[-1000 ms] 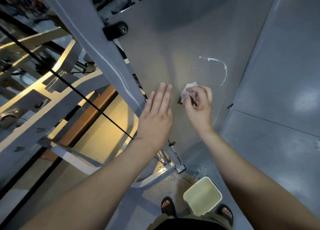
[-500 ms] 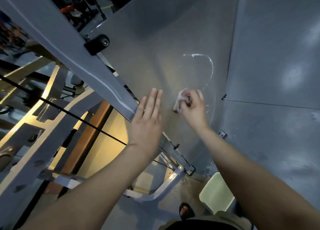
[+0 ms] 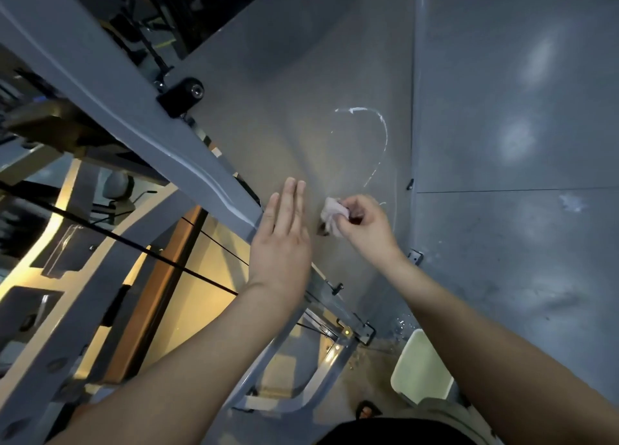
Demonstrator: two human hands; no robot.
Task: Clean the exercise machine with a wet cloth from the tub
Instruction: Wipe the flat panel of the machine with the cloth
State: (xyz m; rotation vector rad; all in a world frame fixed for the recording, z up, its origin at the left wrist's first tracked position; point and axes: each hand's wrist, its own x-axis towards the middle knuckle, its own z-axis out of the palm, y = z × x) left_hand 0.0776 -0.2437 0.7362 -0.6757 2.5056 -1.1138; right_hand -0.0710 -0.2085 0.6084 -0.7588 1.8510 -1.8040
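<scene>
On panel, flat left hand; right hand pinches cloth.

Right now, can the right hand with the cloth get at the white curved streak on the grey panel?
Probably yes. The right hand holds the cloth against the panel below the white streak, and nothing lies between them; the left hand is on the other side.

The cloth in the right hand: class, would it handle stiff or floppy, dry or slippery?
Probably floppy: the cloth bunches into folds in the right hand. Likely damp, slightly slick, given the white smear on the panel.
</scene>
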